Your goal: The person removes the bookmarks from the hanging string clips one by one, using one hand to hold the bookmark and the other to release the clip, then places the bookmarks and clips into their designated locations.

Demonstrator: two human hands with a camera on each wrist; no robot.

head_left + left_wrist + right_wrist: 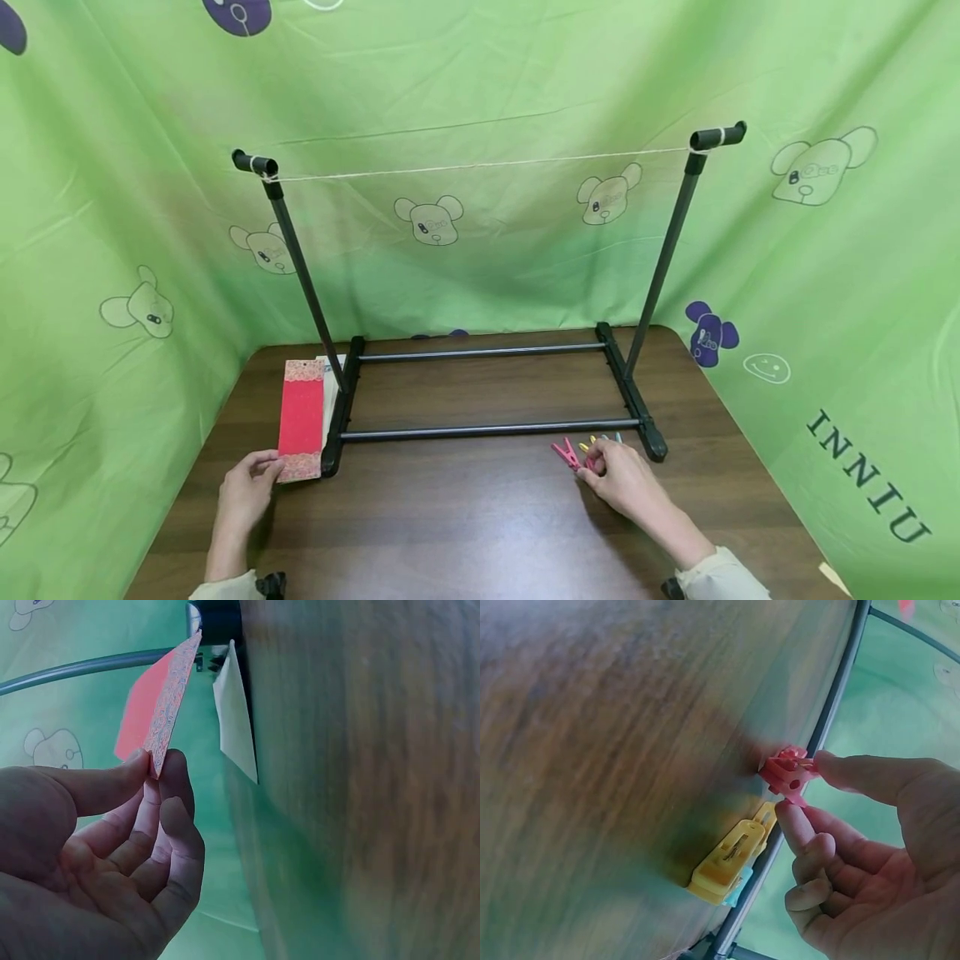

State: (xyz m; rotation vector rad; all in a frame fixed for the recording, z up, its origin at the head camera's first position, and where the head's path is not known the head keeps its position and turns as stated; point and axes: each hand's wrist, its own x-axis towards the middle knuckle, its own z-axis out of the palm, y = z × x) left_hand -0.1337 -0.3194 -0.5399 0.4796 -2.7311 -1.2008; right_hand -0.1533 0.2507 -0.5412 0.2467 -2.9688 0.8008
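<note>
My left hand pinches a red card with patterned bands at both ends, thumb and fingers at its near left corner. In the left wrist view the card stands tilted above the tabletop. A pale card lies lower, beside the rack's left foot. On the right, my right hand pinches a pink clothespin by its handle end, between thumb and index finger. Close by lies a yellow clothespin, with a light blue clothespin partly hidden behind it.
A black rack stands on the wooden table, with a left post, a right post and two low crossbars. White string runs between the post tops. Green printed cloth surrounds the table.
</note>
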